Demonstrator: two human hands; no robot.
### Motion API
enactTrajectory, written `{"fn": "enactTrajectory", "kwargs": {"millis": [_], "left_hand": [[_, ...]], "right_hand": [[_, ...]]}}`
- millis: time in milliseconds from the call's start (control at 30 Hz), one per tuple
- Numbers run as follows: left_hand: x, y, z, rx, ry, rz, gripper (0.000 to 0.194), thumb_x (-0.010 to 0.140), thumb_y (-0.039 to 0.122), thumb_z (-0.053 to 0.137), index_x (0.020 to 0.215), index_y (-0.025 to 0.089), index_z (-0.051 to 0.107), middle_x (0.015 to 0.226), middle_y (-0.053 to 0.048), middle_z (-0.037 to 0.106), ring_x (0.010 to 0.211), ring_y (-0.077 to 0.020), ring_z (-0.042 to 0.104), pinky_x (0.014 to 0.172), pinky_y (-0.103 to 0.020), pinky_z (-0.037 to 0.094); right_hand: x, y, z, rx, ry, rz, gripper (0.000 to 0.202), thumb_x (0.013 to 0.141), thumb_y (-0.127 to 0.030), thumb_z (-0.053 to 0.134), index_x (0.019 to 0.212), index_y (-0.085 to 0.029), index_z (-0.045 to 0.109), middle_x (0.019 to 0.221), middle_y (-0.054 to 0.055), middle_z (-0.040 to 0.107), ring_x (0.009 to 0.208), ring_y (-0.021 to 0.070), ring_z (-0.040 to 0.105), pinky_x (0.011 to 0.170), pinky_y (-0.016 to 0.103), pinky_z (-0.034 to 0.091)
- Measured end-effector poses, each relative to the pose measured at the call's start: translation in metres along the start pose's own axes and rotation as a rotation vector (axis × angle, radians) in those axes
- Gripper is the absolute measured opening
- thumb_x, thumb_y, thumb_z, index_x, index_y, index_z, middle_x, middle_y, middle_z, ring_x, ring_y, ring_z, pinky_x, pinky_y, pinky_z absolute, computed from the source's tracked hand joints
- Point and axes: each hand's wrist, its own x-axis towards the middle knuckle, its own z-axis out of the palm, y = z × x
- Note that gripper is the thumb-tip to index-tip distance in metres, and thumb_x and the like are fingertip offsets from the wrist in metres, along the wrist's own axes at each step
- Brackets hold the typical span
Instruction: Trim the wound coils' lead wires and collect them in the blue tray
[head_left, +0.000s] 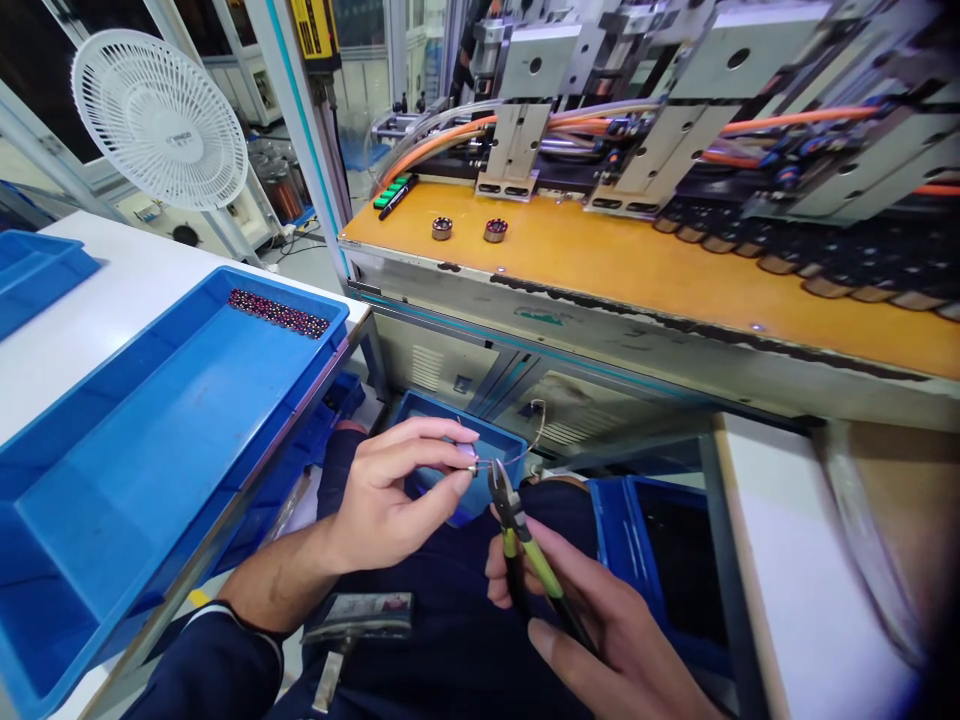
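My left hand (pixel 390 490) pinches a small part (pixel 468 452) between thumb and fingertips; most of it is hidden by the fingers. A thin wire (pixel 538 430) runs from near it to the right and curls upward at its loose end. My right hand (pixel 600 600) is wrapped round diagonal cutters (pixel 516 515) with green-and-black handles. Their jaws point up and meet the wire just right of my left fingertips. Whether the blades are closed on it I cannot tell. Both hands are over my lap, above a blue bin (pixel 495 440).
A long blue tray (pixel 142 430) on the left table holds rows of small round parts (pixel 277 313). Two wound rings (pixel 495 230) and a marker (pixel 396 197) sit on the orange machine bench (pixel 585 260). A white fan (pixel 161 120) stands back left; a white tabletop (pixel 795 560) is at right.
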Motion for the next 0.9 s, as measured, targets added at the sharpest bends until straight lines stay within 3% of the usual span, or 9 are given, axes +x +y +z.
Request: {"fn": "enactTrajectory", "kwargs": {"millis": [167, 333, 433, 633, 767, 900], "left_hand": [[0.0, 0.0, 0.0, -0.008, 0.006, -0.001, 0.021, 0.079, 0.005, 0.067, 0.096, 0.016, 0.071, 0.104, -0.011, 0.072, 0.091, -0.0188, 0.07, 0.08, -0.032, 0.059], [-0.002, -0.002, 0.0, -0.008, 0.001, -0.009, 0.021, 0.079, 0.006, 0.068, 0.097, 0.016, 0.071, 0.105, -0.011, 0.072, 0.092, -0.0195, 0.069, 0.081, -0.033, 0.059], [-0.002, -0.003, 0.0, -0.018, -0.002, -0.013, 0.022, 0.079, 0.005, 0.067, 0.098, 0.017, 0.071, 0.106, -0.011, 0.071, 0.093, -0.0195, 0.069, 0.081, -0.032, 0.058], [-0.003, -0.009, -0.005, -0.017, -0.05, 0.063, 0.023, 0.078, 0.004, 0.07, 0.097, 0.017, 0.068, 0.107, -0.011, 0.068, 0.093, -0.0185, 0.068, 0.082, -0.033, 0.058], [-0.004, -0.014, -0.006, -0.046, -0.002, 0.166, 0.042, 0.072, 0.006, 0.077, 0.106, 0.02, 0.057, 0.105, -0.01, 0.067, 0.105, -0.0231, 0.066, 0.086, -0.038, 0.059], [-0.004, -0.016, -0.005, -0.095, -0.002, 0.151, 0.055, 0.075, 0.003, 0.072, 0.121, 0.023, 0.05, 0.11, -0.01, 0.065, 0.101, -0.0217, 0.068, 0.086, -0.037, 0.061]], "right_hand": [[0.002, 0.001, 0.001, -0.014, 0.015, -0.001, 0.05, 0.096, -0.024, 0.05, 0.144, -0.035, 0.04, 0.113, 0.007, 0.061, 0.092, 0.0152, 0.063, 0.089, 0.032, 0.054], [0.007, 0.009, 0.005, -0.128, 0.137, -0.131, 0.043, 0.095, -0.029, 0.051, 0.138, -0.03, 0.051, 0.09, 0.005, 0.065, 0.071, 0.013, 0.061, 0.064, 0.022, 0.055], [0.01, 0.004, 0.004, -0.19, 0.147, -0.057, 0.042, 0.095, -0.031, 0.051, 0.136, -0.025, 0.053, 0.087, 0.006, 0.064, 0.065, 0.0126, 0.058, 0.058, 0.021, 0.053], [0.006, -0.007, -0.004, -0.141, 0.166, 0.09, 0.047, 0.094, -0.037, 0.053, 0.139, -0.024, 0.048, 0.094, 0.007, 0.063, 0.076, 0.0149, 0.06, 0.069, 0.025, 0.056], [-0.005, 0.002, -0.009, -0.104, 0.159, 0.124, 0.051, 0.093, -0.038, 0.055, 0.141, -0.024, 0.047, 0.105, 0.01, 0.064, 0.089, 0.0182, 0.065, 0.084, 0.031, 0.056], [-0.014, 0.008, -0.011, -0.095, 0.126, 0.107, 0.05, 0.094, -0.031, 0.054, 0.143, -0.027, 0.045, 0.112, 0.011, 0.062, 0.092, 0.0177, 0.065, 0.093, 0.033, 0.053]]}}
